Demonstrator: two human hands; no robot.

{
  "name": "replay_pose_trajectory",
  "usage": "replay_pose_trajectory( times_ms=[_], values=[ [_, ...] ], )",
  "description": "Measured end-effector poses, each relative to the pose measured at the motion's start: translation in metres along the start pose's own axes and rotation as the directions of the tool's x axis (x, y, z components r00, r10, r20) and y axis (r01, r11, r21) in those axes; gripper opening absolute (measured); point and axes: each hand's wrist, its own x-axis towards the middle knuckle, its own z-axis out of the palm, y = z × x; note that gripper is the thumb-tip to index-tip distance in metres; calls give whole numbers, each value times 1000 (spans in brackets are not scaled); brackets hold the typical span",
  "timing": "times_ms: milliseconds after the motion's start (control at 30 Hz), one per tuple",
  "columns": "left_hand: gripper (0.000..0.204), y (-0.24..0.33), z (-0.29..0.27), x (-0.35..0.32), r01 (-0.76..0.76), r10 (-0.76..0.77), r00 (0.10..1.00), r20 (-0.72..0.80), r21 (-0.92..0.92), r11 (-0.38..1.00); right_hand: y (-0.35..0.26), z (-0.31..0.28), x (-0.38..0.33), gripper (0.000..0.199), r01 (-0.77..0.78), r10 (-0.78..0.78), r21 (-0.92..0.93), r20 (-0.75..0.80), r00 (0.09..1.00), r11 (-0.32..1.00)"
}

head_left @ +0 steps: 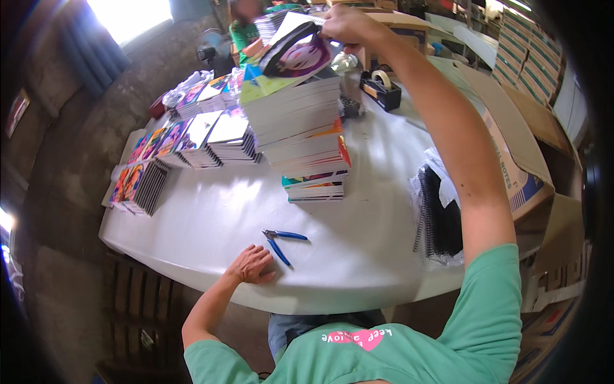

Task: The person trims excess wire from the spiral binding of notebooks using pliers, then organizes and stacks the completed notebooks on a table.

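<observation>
A tall stack of cut paper blocks with coloured covers (291,121) rises from the middle of the white table. At its top, my right hand (348,27) is closed on the edge of a printed cover (304,57) with a dark-haired face on it. The cover is bent up off the stack; whether pages come with it I cannot tell. My left hand (252,264) rests on the table near its front edge, fingers loosely stretched and holding nothing. Just beyond its fingertips lie blue-handled wire nippers (279,239), their handles spread.
Piles of colourful notebooks (214,131) line the table's left side. On the right sit black spiral coils (438,211) in clear plastic, beside an open cardboard box (511,160). A tape dispenser (382,95) stands behind the stack. Another person in green (242,38) is at the far side.
</observation>
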Motion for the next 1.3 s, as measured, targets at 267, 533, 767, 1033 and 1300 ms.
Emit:
replay_pose_trajectory(
  times_ms=[267, 533, 767, 1033, 1300],
  values=[
    [75, 52, 19, 26, 505, -490, 796, -355, -57, 861, 20, 1, 49, 16, 390, -510, -373, -315, 800, 842],
    [60, 41, 13, 51, 317, -463, 729, -505, -350, 881, 95, -75, 9, 13, -297, 370, 576, -11, 929, 761],
    [63, 31, -71, 64, 310, -443, 650, -617, -317, 896, 76, -15, -120, 10, -203, 477, 917, 16, 879, 342],
    [51, 11, 16, 9, 499, -570, 747, -342, -279, 821, 109, -20, -287, 44, -236, 373, 917, 107, 922, 321],
    [54, 23, 30, 85, 636, -656, 649, -385, -199, 746, 98, 48, -321, 34, -641, 672, 307, 5, 740, 704]
  ],
)
